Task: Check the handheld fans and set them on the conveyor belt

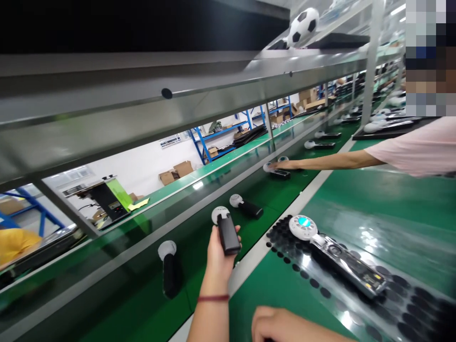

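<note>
My left hand (218, 256) is closed around a small handheld fan (225, 228) with a black handle and a white round head, held just above the green conveyor belt (199, 247). Two more fans of the same kind lie on the belt, one to its left (170, 266) and one further along (245, 206). My right hand (281, 325) rests at the bottom edge, fingers curled, on the green work table (392, 209). An opened fan (338, 256) with its circuit board showing lies on a sheet of black round pads (409, 304) in front of it.
A co-worker's arm (331, 162) in a pink sleeve reaches across to a fan on the belt. A steel shelf (142, 90) runs overhead with a football-shaped item (302, 26) on it. More fans, black trays, blue racks and cardboard boxes stand further back.
</note>
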`<state>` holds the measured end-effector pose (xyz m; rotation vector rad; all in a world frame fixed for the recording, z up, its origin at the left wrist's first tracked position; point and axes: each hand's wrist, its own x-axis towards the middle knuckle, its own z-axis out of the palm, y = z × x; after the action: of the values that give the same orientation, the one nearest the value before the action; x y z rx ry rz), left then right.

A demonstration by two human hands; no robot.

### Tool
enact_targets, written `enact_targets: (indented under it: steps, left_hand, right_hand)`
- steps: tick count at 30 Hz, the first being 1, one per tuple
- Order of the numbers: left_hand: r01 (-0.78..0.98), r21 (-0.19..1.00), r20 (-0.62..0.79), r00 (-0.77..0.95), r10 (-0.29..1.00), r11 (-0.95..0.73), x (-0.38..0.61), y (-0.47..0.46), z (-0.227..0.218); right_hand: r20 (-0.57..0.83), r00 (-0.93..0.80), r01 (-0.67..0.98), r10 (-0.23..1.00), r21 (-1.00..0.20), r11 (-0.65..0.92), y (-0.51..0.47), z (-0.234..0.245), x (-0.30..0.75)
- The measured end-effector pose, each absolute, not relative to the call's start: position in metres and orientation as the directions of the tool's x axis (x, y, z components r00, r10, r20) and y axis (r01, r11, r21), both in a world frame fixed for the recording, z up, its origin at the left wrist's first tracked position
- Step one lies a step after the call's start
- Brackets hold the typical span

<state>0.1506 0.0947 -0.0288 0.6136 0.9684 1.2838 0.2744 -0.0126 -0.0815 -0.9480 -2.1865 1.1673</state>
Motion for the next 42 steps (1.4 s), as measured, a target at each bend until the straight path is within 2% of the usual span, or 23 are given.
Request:
enact_targets:
  steps: [2,5,8,11,13,16,19,21,23,27,30,33,35,37,42]
  left_hand:
    - [-0.582,0.798,-0.199,-0.010,0.980,0.156,0.139,0.071,-0.024]
    - [-0.634,0.771,-0.177,-0.111,0.978,0.068,0.127,0.041,-0.022]
    - [-0.668,0.742,-0.228,-0.181,0.957,0.050,0.125,0.018,-0.022]
    - [-0.716,0.695,-0.287,-0.189,0.939,0.069,0.128,0.005,-0.024]
    - [-0.702,0.702,-0.348,-0.189,0.918,0.122,0.131,0.001,-0.028]
    - [-0.548,0.800,-0.399,-0.179,0.899,0.245,0.139,-0.003,-0.039]
    - [-0.197,0.955,-0.261,-0.218,0.940,0.220,0.154,-0.011,-0.052]
    - [-0.038,0.984,-0.179,-0.180,0.967,0.175,0.167,-0.019,-0.061]
    - [-0.003,0.984,-0.180,-0.099,0.979,0.181,0.177,-0.028,-0.068]
    - [-0.012,0.962,-0.270,0.068,0.960,0.271,0.181,-0.042,-0.088]
    - [-0.117,0.952,-0.275,0.086,0.958,0.284,0.175,-0.047,-0.104]
    - [-0.217,0.939,-0.255,0.090,0.963,0.269,0.171,-0.048,-0.112]
    - [-0.229,0.928,-0.276,0.114,0.955,0.295,0.170,-0.048,-0.109]
    - [-0.199,0.932,-0.290,0.101,0.952,0.305,0.171,-0.049,-0.100]
    - [-0.035,0.959,-0.280,0.021,0.960,0.281,0.180,-0.053,-0.077]
  right_hand:
    - [0.092,-0.596,0.294,0.797,-0.899,0.324,-0.011,-0.063,0.287]
    - [0.070,-0.483,0.240,0.873,-0.948,0.210,-0.007,-0.044,0.302]
    - [0.034,-0.391,0.077,0.920,-0.995,0.070,-0.003,-0.037,0.309]
    - [-0.017,-0.346,-0.124,0.938,-0.990,-0.064,-0.002,-0.034,0.312]
    - [-0.025,-0.326,-0.153,0.945,-0.985,-0.079,-0.004,-0.031,0.311]
    - [0.034,-0.362,-0.237,0.931,-0.970,-0.057,-0.014,-0.023,0.308]
    - [0.127,-0.491,-0.384,0.862,-0.920,-0.083,-0.026,-0.017,0.304]
    - [0.155,-0.531,-0.442,0.833,-0.889,-0.116,-0.031,-0.018,0.301]
    - [0.156,-0.501,-0.480,0.851,-0.868,-0.124,-0.032,-0.022,0.300]
    - [0.114,-0.462,-0.517,0.879,-0.840,-0.163,-0.023,-0.031,0.302]
    - [0.035,-0.449,-0.435,0.893,-0.882,-0.184,-0.016,-0.028,0.307]
    - [-0.020,-0.411,-0.069,0.911,-0.996,-0.053,-0.014,-0.022,0.314]
    - [-0.042,-0.387,0.215,0.921,-0.976,0.046,-0.016,-0.021,0.317]
    - [-0.078,-0.363,0.383,0.929,-0.921,0.072,-0.018,-0.022,0.317]
    - [-0.135,-0.354,0.477,0.925,-0.877,0.055,-0.023,-0.027,0.310]
